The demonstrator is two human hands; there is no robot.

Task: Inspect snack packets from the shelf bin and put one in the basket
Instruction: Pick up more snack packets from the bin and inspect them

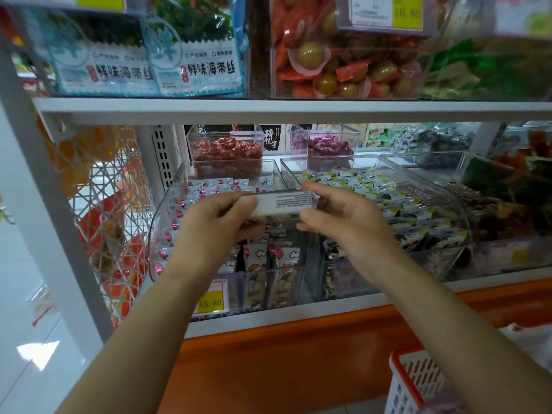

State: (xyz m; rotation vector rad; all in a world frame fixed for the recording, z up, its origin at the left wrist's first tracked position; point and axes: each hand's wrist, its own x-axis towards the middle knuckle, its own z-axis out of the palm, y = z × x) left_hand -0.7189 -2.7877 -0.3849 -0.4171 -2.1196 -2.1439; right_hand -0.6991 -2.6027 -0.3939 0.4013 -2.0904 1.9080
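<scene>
Packet (285,201) held level in front of the clear shelf bin (167,216), printed side up, one end in each hand. I see the left hand (213,218) with fingers curled round its left end and the right hand (340,218) pinching the right end between thumb and fingers. The red-rimmed white basket (418,380) sits low at right, well apart from the packet.

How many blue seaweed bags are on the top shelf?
2. The left bag is at the far left; the right bag stands beside it. More may hide behind.
</scene>
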